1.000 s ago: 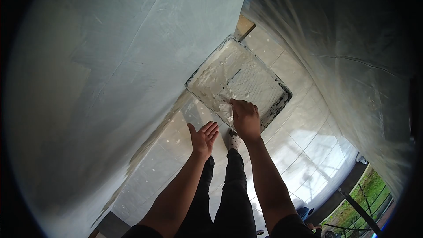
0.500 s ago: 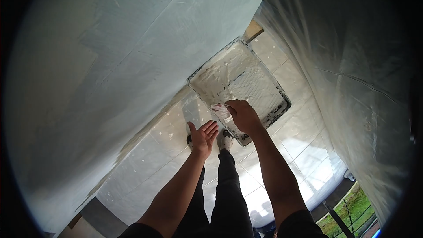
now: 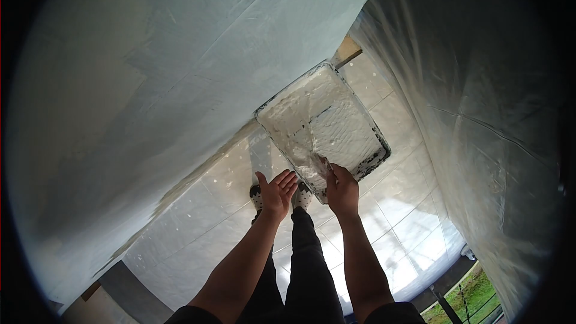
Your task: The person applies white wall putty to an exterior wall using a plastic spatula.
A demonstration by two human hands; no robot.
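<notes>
A dark-rimmed rectangular tray holds a spread of whitish paste. At its near edge, my right hand is closed round a trowel, whose paste-smeared blade is over the near left part of the tray. The trowel's handle is mostly hidden by the fingers. My left hand is held palm up beside the tray's near left edge, fingers stretched out, with nothing in it.
A smooth pale wall fills the left side. Clear plastic sheeting hangs on the right. My feet stand on the tiled floor below the tray. A wooden piece lies beyond the tray's far corner.
My right hand has moved down toward me and turned, with the trowel still in it. My left hand has shifted only slightly and stays palm up.
</notes>
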